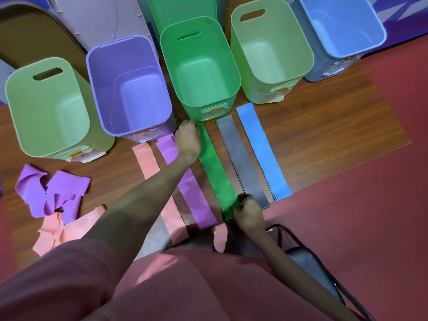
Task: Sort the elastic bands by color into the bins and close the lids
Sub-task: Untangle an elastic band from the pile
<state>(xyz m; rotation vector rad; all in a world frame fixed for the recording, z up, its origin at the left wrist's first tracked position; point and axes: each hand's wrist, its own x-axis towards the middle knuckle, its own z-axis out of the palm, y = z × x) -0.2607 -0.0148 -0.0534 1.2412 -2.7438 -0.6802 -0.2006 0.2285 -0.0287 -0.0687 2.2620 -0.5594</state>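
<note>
A long, flat green elastic band (216, 172) lies stretched out straight on a wooden table (335, 126), running from the person's left hand at its far end to the right hand at its near end. It is bright green, smooth and ribbon-like.

The left hand (188, 137) reaches forward with its fingers curled down over the band's far tip, pinching it just in front of the green bin (201, 70). The right hand (249, 214) sits close to the person's body, fingers closed around the band's near end, gripping it at the table's edge.

To the left of the green band, passing under the left forearm, lie a purple band (199, 200) and a pink band (146, 161), both flat and parallel to it. To the right of the hands lie a grey band (243, 163) and then a blue band (264, 154), also flat and parallel.

Far to the left of the left arm sits a loose crumpled heap of purple bands (48, 191) with crumpled pink bands (60, 230) beside it.

Beyond the left hand stands a row of open bins: a pale green bin (46, 107) farthest left, a purple bin (129, 86), the green bin directly ahead of the left hand, another pale green bin (271, 54), and a blue bin (340, 26) farthest right. A black chair (310, 262) shows beside the right forearm.
</note>
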